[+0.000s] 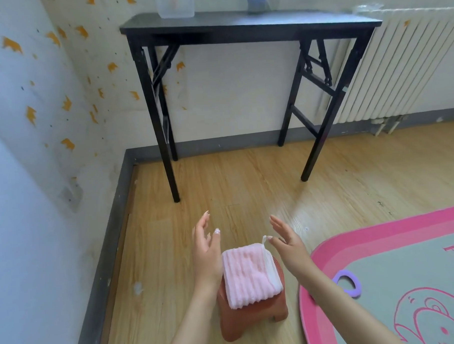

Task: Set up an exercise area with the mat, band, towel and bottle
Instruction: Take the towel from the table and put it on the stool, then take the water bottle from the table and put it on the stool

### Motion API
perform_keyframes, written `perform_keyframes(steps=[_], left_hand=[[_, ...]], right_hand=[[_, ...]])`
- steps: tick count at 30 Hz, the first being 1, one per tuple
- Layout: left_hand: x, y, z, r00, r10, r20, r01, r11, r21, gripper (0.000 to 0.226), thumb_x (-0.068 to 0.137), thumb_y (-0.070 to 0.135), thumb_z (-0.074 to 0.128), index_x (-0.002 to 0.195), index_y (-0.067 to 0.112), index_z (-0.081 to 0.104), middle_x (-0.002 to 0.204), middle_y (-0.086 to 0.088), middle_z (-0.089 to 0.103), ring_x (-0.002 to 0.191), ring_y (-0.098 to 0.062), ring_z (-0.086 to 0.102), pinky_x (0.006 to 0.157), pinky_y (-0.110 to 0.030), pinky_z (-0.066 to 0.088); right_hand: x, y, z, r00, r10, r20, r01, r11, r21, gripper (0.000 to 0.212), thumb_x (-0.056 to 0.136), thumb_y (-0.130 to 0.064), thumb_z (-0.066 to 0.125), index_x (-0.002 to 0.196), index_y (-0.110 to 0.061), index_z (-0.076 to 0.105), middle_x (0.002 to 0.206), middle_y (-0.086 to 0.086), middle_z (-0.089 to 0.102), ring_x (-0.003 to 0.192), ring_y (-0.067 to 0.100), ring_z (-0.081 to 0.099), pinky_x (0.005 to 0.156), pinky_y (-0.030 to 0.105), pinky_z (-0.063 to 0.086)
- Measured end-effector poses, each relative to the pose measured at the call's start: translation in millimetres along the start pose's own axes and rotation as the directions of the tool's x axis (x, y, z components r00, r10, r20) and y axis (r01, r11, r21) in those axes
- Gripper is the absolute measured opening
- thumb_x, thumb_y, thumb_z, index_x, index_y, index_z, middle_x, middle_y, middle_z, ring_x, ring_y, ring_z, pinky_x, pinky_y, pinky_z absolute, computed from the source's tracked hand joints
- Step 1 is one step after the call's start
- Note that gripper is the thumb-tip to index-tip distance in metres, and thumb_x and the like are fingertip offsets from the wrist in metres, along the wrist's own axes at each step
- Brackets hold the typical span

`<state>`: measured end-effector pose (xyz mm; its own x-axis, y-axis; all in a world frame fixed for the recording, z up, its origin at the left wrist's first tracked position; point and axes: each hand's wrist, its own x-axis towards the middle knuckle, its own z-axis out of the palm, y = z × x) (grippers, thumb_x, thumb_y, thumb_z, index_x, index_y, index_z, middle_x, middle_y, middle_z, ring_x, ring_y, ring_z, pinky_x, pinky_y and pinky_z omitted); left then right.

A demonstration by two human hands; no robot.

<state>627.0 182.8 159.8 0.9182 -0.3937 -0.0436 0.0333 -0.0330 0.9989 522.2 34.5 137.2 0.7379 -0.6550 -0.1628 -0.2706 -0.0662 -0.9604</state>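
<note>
**Towel on stool, both hands open and off it**

Folded pink towel (250,273) lies flat on top of a small reddish-brown stool (249,319) on the wood floor (221,187). It sits between the two hands and slightly nearer the camera than their fingertips.

Left hand (206,250): grip released, fingers spread, palm facing right toward the towel. Its wrist overlaps the towel's left edge in view; can't tell if it touches.

Right hand (287,240): grip released, fingers straight, palm facing left. Thumb tip is right at the small white loop on the towel's far right corner; contact unclear. Nothing held in either hand.

Right of the right forearm: pink-bordered mat (395,245) flat on the floor, its edge near the stool. Purple band (348,283) lies on the mat just beside that forearm.

Beyond the hands, well apart: black folding surface (240,23) against the wall, carrying a clear container (175,5) and a blurry grey-blue item (257,0), too cropped to identify. White radiator (398,60) to its right.
</note>
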Motion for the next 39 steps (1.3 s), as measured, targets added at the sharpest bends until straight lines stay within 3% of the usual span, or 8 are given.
perform_keyframes(steps=[3, 6, 12, 21, 25, 32, 35, 39], left_hand=[[-2, 47, -4, 1.0, 0.021, 0.004, -0.022, 0.999, 0.049, 0.042, 0.098, 0.019, 0.045, 0.138, 0.03, 0.041, 0.141, 0.019, 0.039, 0.128, 0.005, 0.036, 0.104, -0.021, 0.032], [-2, 84, -6, 1.0, 0.029, 0.01, -0.029, 0.998, 0.063, 0.041, 0.099, 0.021, 0.044, 0.138, 0.031, 0.04, 0.14, 0.02, 0.038, 0.126, 0.007, 0.036, 0.104, -0.022, 0.031], [-4, 170, -9, 0.998, 0.059, 0.029, -0.061, 0.993, 0.102, 0.04, 0.099, 0.024, 0.043, 0.138, 0.032, 0.039, 0.141, 0.018, 0.038, 0.125, 0.004, 0.036, 0.102, -0.021, 0.03], [-7, 281, -13, 0.998, 0.043, 0.055, -0.046, 0.997, 0.057, 0.037, 0.099, 0.027, 0.044, 0.135, 0.035, 0.041, 0.137, 0.021, 0.038, 0.124, 0.004, 0.036, 0.093, -0.014, 0.03], [-8, 326, -19, 0.997, 0.049, 0.056, -0.052, 0.998, 0.048, 0.036, 0.099, 0.027, 0.045, 0.133, 0.037, 0.042, 0.134, 0.023, 0.04, 0.122, 0.006, 0.038, 0.096, -0.016, 0.031], [-22, 395, -36, 0.996, 0.039, 0.075, -0.044, 0.997, 0.057, 0.034, 0.099, 0.025, 0.045, 0.131, 0.034, 0.045, 0.131, 0.023, 0.042, 0.117, 0.012, 0.04, 0.091, -0.009, 0.033], [-26, 428, -46, 0.997, 0.032, 0.076, -0.037, 0.997, 0.062, 0.031, 0.099, 0.025, 0.044, 0.129, 0.032, 0.048, 0.131, 0.019, 0.046, 0.117, 0.006, 0.044, 0.084, -0.006, 0.035], [-33, 477, -56, 0.995, 0.044, 0.095, -0.051, 0.996, 0.077, 0.025, 0.099, 0.027, 0.044, 0.123, 0.035, 0.049, 0.127, 0.014, 0.051, 0.114, 0.0, 0.049, 0.091, -0.012, 0.039]], right_hand=[[-5, -51, -7, 0.999, -0.034, 0.027, 0.034, 0.999, 0.004, 0.05, 0.096, -0.01, 0.052, 0.141, -0.029, 0.041, 0.146, -0.012, 0.042, 0.135, 0.001, 0.035, 0.104, 0.022, 0.032], [-9, -92, -11, 0.997, -0.058, 0.051, 0.057, 0.998, 0.014, 0.049, 0.096, -0.011, 0.052, 0.14, -0.031, 0.042, 0.143, -0.014, 0.044, 0.122, -0.013, 0.042, 0.093, 0.01, 0.039], [-23, -176, -23, 0.995, -0.078, 0.055, 0.077, 0.997, 0.018, 0.049, 0.095, -0.014, 0.054, 0.139, -0.032, 0.044, 0.142, -0.011, 0.047, 0.133, 0.002, 0.04, 0.108, 0.026, 0.035], [-49, -284, -50, 0.997, -0.076, 0.032, 0.077, 0.997, -0.033, 0.047, 0.096, -0.013, 0.054, 0.138, -0.032, 0.044, 0.141, -0.011, 0.048, 0.127, -0.002, 0.042, 0.089, 0.009, 0.038], [-60, -331, -57, 0.997, -0.07, 0.039, 0.072, 0.997, -0.033, 0.047, 0.096, -0.013, 0.053, 0.139, -0.031, 0.044, 0.141, -0.011, 0.048, 0.13, 0.001, 0.042, 0.087, 0.008, 0.039], [-86, -405, -64, 0.996, -0.081, 0.036, 0.079, 0.996, 0.039, 0.047, 0.096, -0.015, 0.054, 0.14, -0.029, 0.044, 0.14, -0.009, 0.05, 0.13, 0.005, 0.046, 0.101, 0.022, 0.042], [-100, -438, -69, 0.996, -0.081, 0.021, 0.079, 0.994, 0.079, 0.047, 0.095, -0.015, 0.054, 0.139, -0.03, 0.044, 0.139, -0.008, 0.051, 0.129, 0.009, 0.048, 0.107, 0.033, 0.042], [-120, -480, -75, 0.996, -0.083, 0.016, 0.081, 0.99, 0.112, 0.047, 0.096, -0.015, 0.053, 0.14, -0.027, 0.044, 0.14, -0.004, 0.052, 0.126, 0.009, 0.051, 0.104, 0.034, 0.044]])
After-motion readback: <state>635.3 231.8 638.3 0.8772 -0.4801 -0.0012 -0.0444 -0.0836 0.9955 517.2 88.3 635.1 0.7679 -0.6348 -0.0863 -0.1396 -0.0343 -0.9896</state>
